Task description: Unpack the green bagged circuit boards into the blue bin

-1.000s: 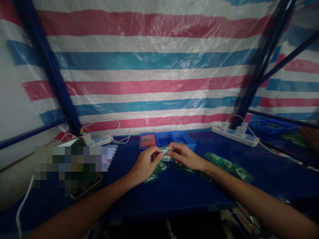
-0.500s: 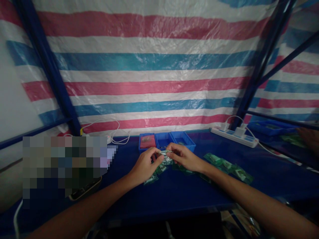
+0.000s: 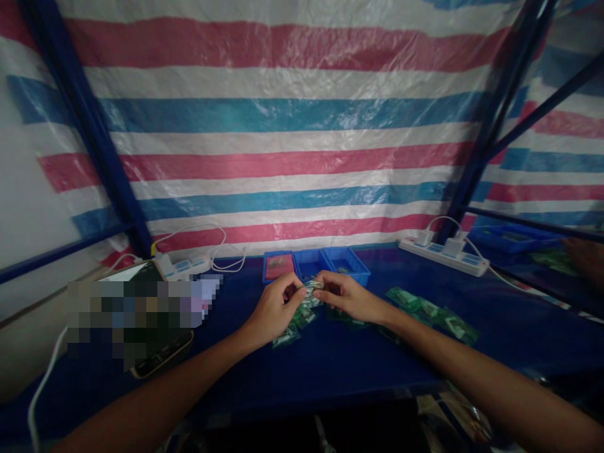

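Above the middle of the blue table, my left hand [image 3: 274,309] and my right hand [image 3: 353,298] pinch a small shiny clear packet [image 3: 311,293] between them, thumbs against fingertips. What the packet contains is too small to make out. Below my left hand lie small green packets [image 3: 289,332] with pale pieces inside. More green packets lie partly hidden under my right hand. Just behind my hands stands a blue divided tray [image 3: 309,264], with a reddish packet [image 3: 279,266] in its left compartment.
A row of green packets [image 3: 431,311] lies right of my right forearm. White power strips [image 3: 443,257] [image 3: 189,267] with cables sit at the back. A propped device [image 3: 163,355], partly pixelated, stands left. Another person's hand [image 3: 585,258] shows at far right.
My fingers have shifted slightly on the packet, and it now shows flatter and wider between them. The view has moved a little; the tray and green packets stay in place.
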`<move>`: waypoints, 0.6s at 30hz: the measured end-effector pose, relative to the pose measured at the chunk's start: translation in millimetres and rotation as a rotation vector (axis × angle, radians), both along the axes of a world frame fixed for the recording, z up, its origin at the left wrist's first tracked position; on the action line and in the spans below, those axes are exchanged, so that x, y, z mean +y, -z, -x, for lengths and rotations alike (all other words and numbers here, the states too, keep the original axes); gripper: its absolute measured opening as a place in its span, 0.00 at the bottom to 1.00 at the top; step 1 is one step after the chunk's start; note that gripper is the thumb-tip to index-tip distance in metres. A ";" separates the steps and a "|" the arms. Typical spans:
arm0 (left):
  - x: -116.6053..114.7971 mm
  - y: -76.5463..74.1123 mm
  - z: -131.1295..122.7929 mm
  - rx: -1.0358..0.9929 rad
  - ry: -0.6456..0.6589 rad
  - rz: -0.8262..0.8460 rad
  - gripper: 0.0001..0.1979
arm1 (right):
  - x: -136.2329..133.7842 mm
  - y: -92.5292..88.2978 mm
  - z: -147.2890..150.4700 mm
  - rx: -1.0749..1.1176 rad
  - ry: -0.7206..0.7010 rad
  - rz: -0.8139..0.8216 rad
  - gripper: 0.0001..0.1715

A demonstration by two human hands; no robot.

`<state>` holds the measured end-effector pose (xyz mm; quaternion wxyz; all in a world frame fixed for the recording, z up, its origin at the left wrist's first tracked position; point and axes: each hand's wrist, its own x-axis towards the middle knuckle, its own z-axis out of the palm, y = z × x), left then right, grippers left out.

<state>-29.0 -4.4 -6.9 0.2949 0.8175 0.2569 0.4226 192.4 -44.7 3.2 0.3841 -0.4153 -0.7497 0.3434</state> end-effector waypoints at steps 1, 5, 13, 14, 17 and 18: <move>0.2 -0.3 0.4 0.001 -0.004 0.000 0.10 | 0.1 0.3 -0.2 -0.001 0.000 0.002 0.20; -0.1 -1.8 1.9 0.010 -0.021 -0.003 0.09 | 0.6 1.2 -1.4 0.000 0.000 0.008 0.21; -1.4 -2.2 2.8 0.012 -0.021 -0.004 0.09 | 1.6 2.2 -2.4 -0.012 0.007 -0.003 0.20; -1.1 -1.9 2.5 0.011 -0.023 -0.004 0.09 | 1.8 2.2 -2.4 -0.013 0.006 -0.006 0.20; -0.1 -1.3 1.5 -0.001 -0.026 -0.002 0.09 | 2.1 2.0 -1.9 -0.012 0.009 0.005 0.19; 0.2 -1.3 1.2 -0.005 -0.023 0.003 0.09 | 2.2 1.7 -1.6 -0.012 0.012 0.009 0.19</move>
